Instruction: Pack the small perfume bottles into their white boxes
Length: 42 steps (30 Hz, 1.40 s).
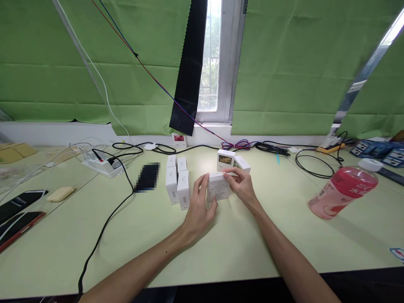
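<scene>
We grip a small white cardboard box (218, 186) between left hand (199, 207) and right hand (242, 185), seemingly matte, above the smooth pale-green table (240, 248).

Small boxes and two hands at the middle of a surface (240, 248).
Both hands hold one box (218, 186); four boxes (177, 185) stand just left, two boxes (232, 162) just behind. A bottle (342, 190) lies far right, a power strip (102, 165) far left.

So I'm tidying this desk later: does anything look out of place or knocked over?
Nothing is spilled. The pink bottle looks tilted, perhaps only lens distortion. Cables trail loose across the table. Both hands, left hand and right hand, hold a white box.
</scene>
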Tool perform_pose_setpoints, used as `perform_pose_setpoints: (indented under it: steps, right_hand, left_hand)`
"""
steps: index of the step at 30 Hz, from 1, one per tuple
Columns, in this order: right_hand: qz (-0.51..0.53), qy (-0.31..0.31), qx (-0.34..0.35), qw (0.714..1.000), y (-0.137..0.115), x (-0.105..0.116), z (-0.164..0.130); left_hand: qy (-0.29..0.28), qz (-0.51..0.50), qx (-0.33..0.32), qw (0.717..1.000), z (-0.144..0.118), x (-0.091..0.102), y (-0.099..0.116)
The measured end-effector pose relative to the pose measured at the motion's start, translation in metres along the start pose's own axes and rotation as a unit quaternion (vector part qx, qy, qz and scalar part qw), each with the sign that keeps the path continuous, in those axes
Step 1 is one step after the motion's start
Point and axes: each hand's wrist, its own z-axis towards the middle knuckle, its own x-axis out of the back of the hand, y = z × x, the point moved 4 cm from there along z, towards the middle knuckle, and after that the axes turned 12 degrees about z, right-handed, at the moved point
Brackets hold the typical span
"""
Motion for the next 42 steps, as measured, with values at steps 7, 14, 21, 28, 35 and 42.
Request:
perform_pose_setpoints:
  steps: [7, 14, 21, 28, 35, 42]
  right_hand:
    - [0.001, -0.003, 0.002, 1.000, 0.0008, 0.0001, 0.0004]
    - [0.004, -0.002, 0.005, 1.000, 0.0014, 0.0003, 0.0000]
    - [0.003, 0.000, 0.002, 1.000, -0.0005, -0.0008, -0.0005]
    - [-0.005, -0.003, 0.006, 1.000, 0.0007, -0.0004, -0.0004]
    - [0.001, -0.006, 0.009, 1.000, 0.0032, 0.0008, -0.0004]
    - [0.010, 0.008, -0.005, 1.000, 0.0061, 0.0015, -0.0018]
  left_hand:
    - [-0.002, 0.001, -0.001, 1.000, 0.0007, 0.0006, 0.0007]
    - [-0.006, 0.000, 0.001, 1.000, 0.0009, 0.0002, -0.0001]
    - [-0.009, 0.000, 0.001, 1.000, 0.0008, -0.0009, -0.0018]
    - [-0.010, -0.001, 0.004, 1.000, 0.0014, -0.0003, -0.0012]
    - [-0.010, -0.004, 0.008, 1.000, 0.0010, 0.0012, 0.0001]
    - [-0.012, -0.019, 0.011, 1.000, -0.0011, 0.0006, 0.0007]
